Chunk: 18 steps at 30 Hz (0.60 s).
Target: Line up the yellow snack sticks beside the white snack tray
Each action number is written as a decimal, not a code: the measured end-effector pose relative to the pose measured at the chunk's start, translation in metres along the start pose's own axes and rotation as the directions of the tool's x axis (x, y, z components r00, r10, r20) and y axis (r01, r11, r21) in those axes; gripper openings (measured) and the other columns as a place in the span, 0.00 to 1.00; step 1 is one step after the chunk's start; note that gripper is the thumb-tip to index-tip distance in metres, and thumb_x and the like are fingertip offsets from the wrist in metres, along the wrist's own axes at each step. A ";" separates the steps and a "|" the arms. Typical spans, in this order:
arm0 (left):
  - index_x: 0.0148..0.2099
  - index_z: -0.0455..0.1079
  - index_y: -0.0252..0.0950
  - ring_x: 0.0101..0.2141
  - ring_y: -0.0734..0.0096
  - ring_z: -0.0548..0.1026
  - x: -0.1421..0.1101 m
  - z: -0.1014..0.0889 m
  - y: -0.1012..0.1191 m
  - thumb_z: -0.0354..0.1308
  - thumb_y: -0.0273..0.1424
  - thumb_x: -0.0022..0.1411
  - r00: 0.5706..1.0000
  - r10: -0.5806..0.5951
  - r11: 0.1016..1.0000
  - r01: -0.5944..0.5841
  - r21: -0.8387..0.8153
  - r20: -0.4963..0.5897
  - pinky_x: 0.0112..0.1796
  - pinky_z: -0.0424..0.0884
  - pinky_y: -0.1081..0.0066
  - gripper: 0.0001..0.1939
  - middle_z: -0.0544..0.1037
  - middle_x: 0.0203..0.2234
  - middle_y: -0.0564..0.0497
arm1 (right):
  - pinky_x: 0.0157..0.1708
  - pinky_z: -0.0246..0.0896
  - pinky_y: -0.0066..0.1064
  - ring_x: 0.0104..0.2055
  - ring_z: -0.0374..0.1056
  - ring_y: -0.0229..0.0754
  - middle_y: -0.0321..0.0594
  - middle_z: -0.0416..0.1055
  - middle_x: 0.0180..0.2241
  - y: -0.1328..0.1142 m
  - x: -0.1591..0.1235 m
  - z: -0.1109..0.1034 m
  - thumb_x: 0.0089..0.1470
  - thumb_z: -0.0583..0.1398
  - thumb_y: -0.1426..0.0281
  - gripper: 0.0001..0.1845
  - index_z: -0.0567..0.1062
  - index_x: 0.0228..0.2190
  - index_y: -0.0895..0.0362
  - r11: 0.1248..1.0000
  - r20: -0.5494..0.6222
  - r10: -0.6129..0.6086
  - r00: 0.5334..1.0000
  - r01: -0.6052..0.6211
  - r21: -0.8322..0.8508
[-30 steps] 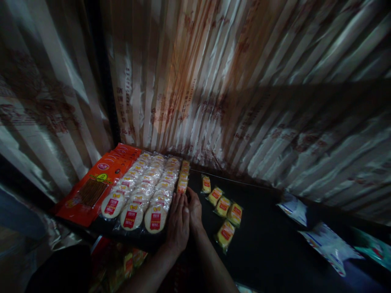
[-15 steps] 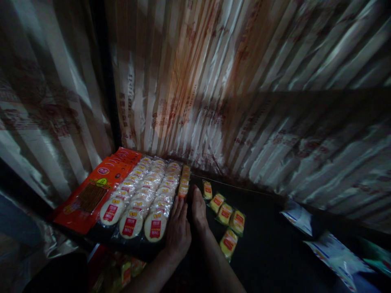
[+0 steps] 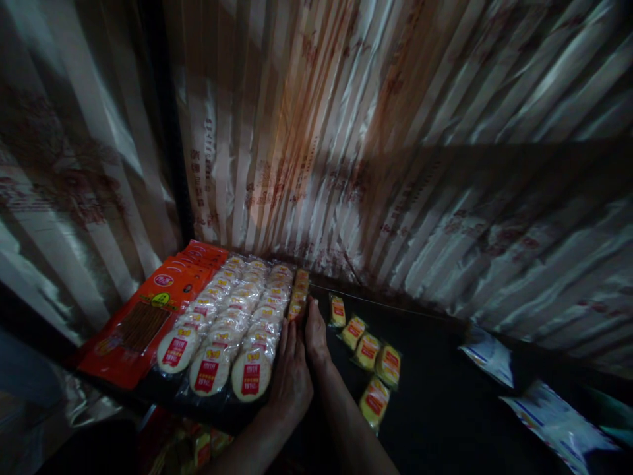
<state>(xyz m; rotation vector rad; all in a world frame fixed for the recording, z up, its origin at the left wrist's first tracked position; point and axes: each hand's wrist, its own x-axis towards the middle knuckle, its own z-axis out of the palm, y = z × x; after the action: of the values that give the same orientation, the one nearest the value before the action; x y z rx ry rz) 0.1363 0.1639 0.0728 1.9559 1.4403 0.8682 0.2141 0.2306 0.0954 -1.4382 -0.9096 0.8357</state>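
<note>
On dark shelf (image 3: pixel 435 402), yellow snack row (image 3: pixel 299 291) runs just right of cracker packs (image 3: pixel 251 376); left hand (image 3: pixel 291 379) at near end, fingers straight; right hand (image 3: pixel 316 335) alongside; grip untellable in gloom; uneven sideways pressure could skew row.

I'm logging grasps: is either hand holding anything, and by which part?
It cannot be told. The left hand is at the near end of the narrow row of packs, the right hand close beside it; any grip is hidden.
</note>
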 end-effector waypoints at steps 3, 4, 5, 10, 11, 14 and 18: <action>0.64 0.48 0.26 0.64 0.64 0.37 0.000 -0.005 0.005 0.36 0.21 0.60 0.998 -0.051 0.999 0.051 0.000 0.030 0.63 0.44 0.58 0.29 0.45 0.64 0.44 | 0.59 0.48 0.37 0.58 0.59 0.47 0.42 0.68 0.53 -0.001 -0.001 0.002 0.49 0.47 0.42 0.40 0.69 0.52 0.57 1.000 0.013 -0.002 1.000 0.002 -0.008; 0.64 0.47 0.25 0.64 0.63 0.37 -0.001 -0.006 0.005 0.36 0.21 0.61 0.998 -0.049 0.999 0.049 0.011 0.037 0.63 0.44 0.58 0.29 0.45 0.64 0.43 | 0.59 0.49 0.37 0.57 0.60 0.47 0.42 0.69 0.52 -0.001 -0.001 0.002 0.49 0.47 0.42 0.40 0.69 0.51 0.57 1.000 0.019 -0.007 1.000 0.007 -0.012; 0.64 0.47 0.24 0.64 0.62 0.37 -0.001 -0.005 0.005 0.36 0.22 0.61 0.999 -0.038 0.999 0.038 0.026 0.039 0.63 0.44 0.57 0.29 0.44 0.64 0.43 | 0.58 0.50 0.37 0.57 0.61 0.47 0.42 0.69 0.52 0.000 0.000 0.002 0.49 0.47 0.42 0.40 0.70 0.51 0.56 1.000 0.023 -0.013 1.000 0.013 -0.016; 0.64 0.49 0.26 0.64 0.60 0.39 -0.003 0.006 -0.006 0.41 0.22 0.59 0.996 0.079 0.992 -0.074 0.103 -0.046 0.62 0.48 0.54 0.29 0.47 0.64 0.41 | 0.59 0.49 0.37 0.57 0.60 0.46 0.39 0.71 0.50 0.008 0.004 0.000 0.51 0.47 0.44 0.36 0.71 0.49 0.54 0.998 -0.004 -0.062 0.998 0.062 -0.027; 0.64 0.50 0.27 0.64 0.59 0.40 -0.003 0.009 -0.009 0.41 0.22 0.59 0.993 0.096 0.989 -0.088 0.117 -0.065 0.62 0.48 0.53 0.29 0.48 0.64 0.41 | 0.59 0.49 0.37 0.58 0.60 0.46 0.39 0.71 0.50 0.010 0.005 -0.001 0.51 0.47 0.45 0.35 0.71 0.49 0.54 0.997 -0.009 -0.072 0.997 0.072 -0.027; 0.63 0.50 0.25 0.64 0.58 0.39 -0.004 0.015 -0.014 0.41 0.20 0.58 0.986 0.127 0.982 -0.111 0.151 -0.105 0.61 0.50 0.52 0.30 0.48 0.63 0.39 | 0.59 0.48 0.37 0.59 0.57 0.45 0.39 0.70 0.51 0.014 0.012 -0.002 0.52 0.46 0.45 0.36 0.71 0.50 0.55 0.997 -0.047 -0.065 0.997 0.063 -0.042; 0.64 0.48 0.24 0.64 0.60 0.40 -0.006 0.018 -0.016 0.40 0.19 0.58 0.969 0.207 0.965 -0.180 0.189 -0.132 0.61 0.53 0.55 0.30 0.47 0.64 0.38 | 0.60 0.46 0.36 0.60 0.55 0.46 0.40 0.67 0.54 0.018 0.023 -0.001 0.52 0.46 0.45 0.37 0.69 0.51 0.57 0.998 -0.081 -0.040 0.996 0.036 -0.054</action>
<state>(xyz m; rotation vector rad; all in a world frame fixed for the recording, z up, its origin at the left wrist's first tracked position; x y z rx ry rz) 0.1389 0.1614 0.0480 2.2344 1.4705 1.0257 0.2264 0.2502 0.0783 -1.4853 -0.8991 0.7238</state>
